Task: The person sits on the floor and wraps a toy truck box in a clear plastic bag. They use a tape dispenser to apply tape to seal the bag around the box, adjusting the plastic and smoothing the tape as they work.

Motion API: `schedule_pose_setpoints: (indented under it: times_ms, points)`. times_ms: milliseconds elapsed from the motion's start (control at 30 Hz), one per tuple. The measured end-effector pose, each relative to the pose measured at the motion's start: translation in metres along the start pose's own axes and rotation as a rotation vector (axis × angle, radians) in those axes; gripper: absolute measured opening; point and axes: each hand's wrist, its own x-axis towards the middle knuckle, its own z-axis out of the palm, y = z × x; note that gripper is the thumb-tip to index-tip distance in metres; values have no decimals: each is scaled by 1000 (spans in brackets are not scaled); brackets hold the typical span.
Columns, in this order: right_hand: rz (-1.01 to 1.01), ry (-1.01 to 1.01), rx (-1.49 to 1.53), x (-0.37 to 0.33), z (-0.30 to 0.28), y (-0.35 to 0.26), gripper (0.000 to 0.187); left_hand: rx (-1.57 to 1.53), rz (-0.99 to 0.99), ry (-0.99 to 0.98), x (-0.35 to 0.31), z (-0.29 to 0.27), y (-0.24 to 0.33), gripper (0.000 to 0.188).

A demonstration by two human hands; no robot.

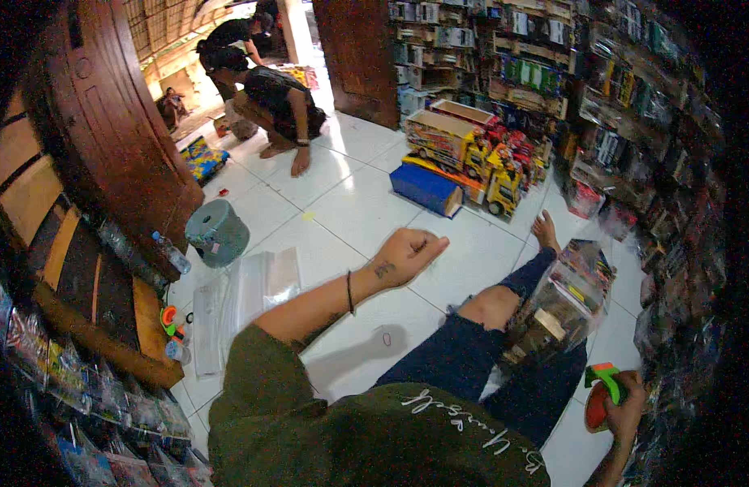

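Observation:
My left hand (411, 256) is raised over the tiled floor, its fingers curled closed; whatever it may hold is hidden. Low at the right, my right hand (631, 399) grips a green and orange tape dispenser (603, 390) with a reddish-brown roll on it. Between the two hands, a box-shaped package in clear plastic (565, 296) rests on or against my leg, with something wooden and coloured parts visible inside. Neither hand touches this package.
Toy trucks (464, 150) and a blue box-shaped piece (427, 188) stand ahead. Clear plastic sheets (249, 292), a round stool (217, 234) and a bottle (172, 253) are leftward. Packed shelves (626, 105) line the right. Two people (273, 101) bend near the doorway.

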Motion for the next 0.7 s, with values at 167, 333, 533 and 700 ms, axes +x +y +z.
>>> schedule_pose_setpoints:
  times_ms: [167, 333, 533, 700]
  points:
    - [541, 228, 405, -82, 95, 137, 47, -336, 7, 257, -22, 62, -47, 30]
    - [1067, 280, 456, -190, 180, 218, 49, -992, -336, 243, -30, 80, -56, 42]
    - [1174, 370, 411, -211, 216, 221, 51, -928, -453, 425, -30, 75, -71, 45]
    - [1177, 490, 235, -196, 209, 234, 53, -926, -336, 432, -34, 96, -77, 21]
